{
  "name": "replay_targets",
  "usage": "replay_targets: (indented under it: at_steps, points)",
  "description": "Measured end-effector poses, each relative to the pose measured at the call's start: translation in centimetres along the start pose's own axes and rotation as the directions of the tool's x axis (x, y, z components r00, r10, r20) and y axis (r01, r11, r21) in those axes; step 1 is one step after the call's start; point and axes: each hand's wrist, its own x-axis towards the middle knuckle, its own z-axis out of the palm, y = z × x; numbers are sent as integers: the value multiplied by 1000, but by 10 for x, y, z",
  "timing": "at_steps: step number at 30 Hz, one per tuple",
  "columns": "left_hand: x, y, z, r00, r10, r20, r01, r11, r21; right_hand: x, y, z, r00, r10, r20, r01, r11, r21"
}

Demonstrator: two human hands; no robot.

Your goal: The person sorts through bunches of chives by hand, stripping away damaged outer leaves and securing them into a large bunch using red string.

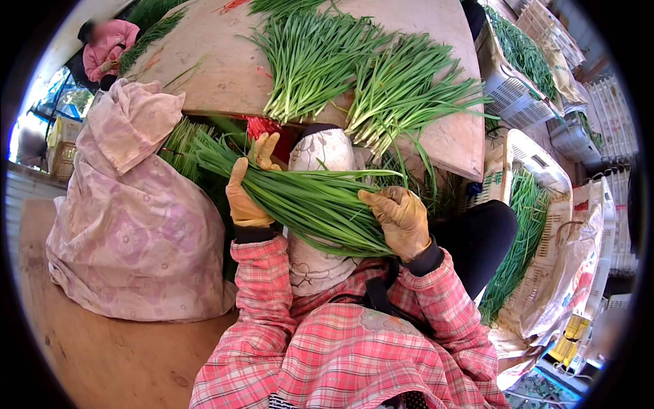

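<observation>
A loose bunch of garlic chives point(310, 204) lies crosswise over my lap, held between my two hands. My left hand point(251, 194), in a tan glove, cups the bunch toward its left part, thumb on the near side and fingers beyond it. At the other end my right hand point(398, 217), gloved alike, has its fingers curled round the chives. Under the bunch is a pale patterned cloth point(317, 262). Just beyond my left fingers sits a clump of red ties point(262, 125). Two piles of chives, a left one point(317, 65) and a right one point(409, 92), rest on the wooden board ahead.
The board point(221, 65) curves across the front. A large cloth-covered bundle point(139, 225) stands at my left, with more chives point(182, 146) beside it. Crates of greens point(521, 232) line the right, another point(511, 95) farther off. A person in pink point(112, 44) sits far left.
</observation>
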Motion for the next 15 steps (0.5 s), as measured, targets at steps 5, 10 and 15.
replay_targets:
  at_steps: [5,10,15]
  points:
    - [2,-4,10,978,115,176,-133,987,90,-2,-4,2,980,-194,29,144,610,-779]
    - [4,-7,3,965,178,192,-205,970,131,1,-9,-1,968,-244,57,176,497,-850]
    - [4,-6,2,979,149,136,-161,984,78,-19,-37,12,902,-354,246,383,396,-835]
